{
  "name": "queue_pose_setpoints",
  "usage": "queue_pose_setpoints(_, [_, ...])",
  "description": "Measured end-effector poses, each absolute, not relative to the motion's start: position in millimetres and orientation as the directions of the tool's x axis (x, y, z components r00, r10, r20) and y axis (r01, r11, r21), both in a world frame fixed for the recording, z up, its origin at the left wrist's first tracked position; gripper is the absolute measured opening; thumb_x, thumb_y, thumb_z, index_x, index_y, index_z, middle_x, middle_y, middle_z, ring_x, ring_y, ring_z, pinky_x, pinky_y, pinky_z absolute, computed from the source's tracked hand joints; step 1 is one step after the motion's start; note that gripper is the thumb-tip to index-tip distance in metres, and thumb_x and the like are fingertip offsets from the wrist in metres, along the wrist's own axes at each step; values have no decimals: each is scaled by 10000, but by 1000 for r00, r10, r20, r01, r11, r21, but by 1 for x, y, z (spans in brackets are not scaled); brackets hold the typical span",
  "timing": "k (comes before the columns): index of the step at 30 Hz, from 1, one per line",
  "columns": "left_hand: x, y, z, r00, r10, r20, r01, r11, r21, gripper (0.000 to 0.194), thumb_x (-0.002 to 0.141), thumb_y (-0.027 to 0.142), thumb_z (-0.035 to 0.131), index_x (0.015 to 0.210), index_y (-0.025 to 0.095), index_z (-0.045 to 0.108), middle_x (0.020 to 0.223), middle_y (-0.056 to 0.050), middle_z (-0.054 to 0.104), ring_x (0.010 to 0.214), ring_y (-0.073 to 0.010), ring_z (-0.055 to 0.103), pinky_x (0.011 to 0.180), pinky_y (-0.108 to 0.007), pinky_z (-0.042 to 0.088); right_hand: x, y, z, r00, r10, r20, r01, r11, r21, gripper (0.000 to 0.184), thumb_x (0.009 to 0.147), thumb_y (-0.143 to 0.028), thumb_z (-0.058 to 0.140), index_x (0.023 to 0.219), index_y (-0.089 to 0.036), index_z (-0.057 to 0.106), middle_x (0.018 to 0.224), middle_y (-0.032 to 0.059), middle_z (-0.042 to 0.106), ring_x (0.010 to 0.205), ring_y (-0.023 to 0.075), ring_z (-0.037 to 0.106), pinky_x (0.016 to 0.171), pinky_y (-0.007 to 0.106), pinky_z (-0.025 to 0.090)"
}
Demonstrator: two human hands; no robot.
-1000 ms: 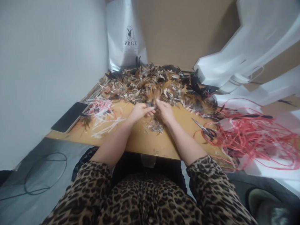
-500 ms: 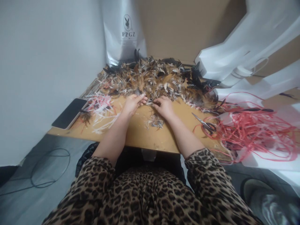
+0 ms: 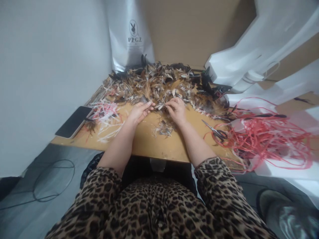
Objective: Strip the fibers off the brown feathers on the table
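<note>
Brown, wispy feathers [image 3: 159, 83] lie heaped beyond separated hands [image 3: 177, 111], their grip unclear.

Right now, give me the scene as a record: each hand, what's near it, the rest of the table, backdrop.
left hand: fingers bent, at near edge of feathers; grip unclear
right hand: fingertips by pale quills, same edge; grip unclear
feathers: brown, black and pale heap across table
scraps: small clump between forearms
phone: left edge, screen dark
strips: pink and white, right of phone
scissors: right of right forearm, beside red ribbon
backdrop: silver bag, marked PPGZ
</note>
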State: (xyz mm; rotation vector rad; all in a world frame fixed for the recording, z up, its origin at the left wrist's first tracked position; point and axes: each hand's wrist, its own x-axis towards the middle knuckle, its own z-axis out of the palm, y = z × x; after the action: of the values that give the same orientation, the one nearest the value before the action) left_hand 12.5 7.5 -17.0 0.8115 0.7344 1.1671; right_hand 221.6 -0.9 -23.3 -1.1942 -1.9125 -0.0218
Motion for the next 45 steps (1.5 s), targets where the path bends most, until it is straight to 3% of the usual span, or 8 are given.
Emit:
queue_pose_setpoints(11, [17,2,-20,460,869,-182,-395,384,835,88,787,112,640,824,75,711,908,-123,732,608,-62,650,517,-110,481,223,-7,-15,-199,680,705,757,564,-330,233,900,-341,474,909,-263,693,968,66,602,968,212,518,880,390,372])
queue_pose_setpoints(21, [16,2,-17,428,883,-193,-374,367,852,77,738,114,695,781,54,717,801,-109,728,562,-48,623,513,-108,474,223,-5,-16,-223,665,713,737,593,-323,218,901,-309,470,916,-235,674,996,75,615,997,208,533,904,377,379])
queue_pose_setpoints(29, [16,0,-9,298,949,-105,-407,226,885,96,713,165,721,746,75,712,846,-102,732,577,-34,612,529,-107,462,227,3,-28,-94,781,617,786,439,-435,224,827,-239,527,1001,-191,660,1093,116,598,1088,255,510,931,417,386])
queue_pose_setpoints(33, [20,-1,-10,283,956,-82,-371,188,909,152,683,216,746,765,89,722,834,-93,733,578,-41,610,541,-121,466,216,-2,-17,67,774,629,593,477,-649,171,816,-301,544,877,-199,666,955,82,625,953,215,566,872,384,443])
queue_pose_setpoints(37, [25,-2,-13,318,947,-40,-370,163,915,215,627,265,785,753,101,728,810,-85,734,583,-48,608,535,-126,457,196,-13,-3,94,937,335,181,315,-932,250,746,-440,635,753,-190,656,728,25,636,691,150,553,695,300,455])
queue_pose_setpoints(41, [29,-5,-16,364,931,-36,-349,172,921,273,585,301,811,756,104,731,781,-72,731,594,-55,615,541,-133,457,184,-18,-2,51,990,130,-49,133,-990,365,610,-522,728,639,-188,585,599,-16,580,538,98,457,552,247,384])
queue_pose_setpoints(45, [31,-4,-18,383,920,-78,-347,222,911,279,621,295,798,799,93,724,795,-79,731,593,-58,624,547,-146,461,186,-16,-4,50,994,97,-128,102,-987,390,582,-520,751,610,-194,540,545,-42,518,493,84,408,503,238,329])
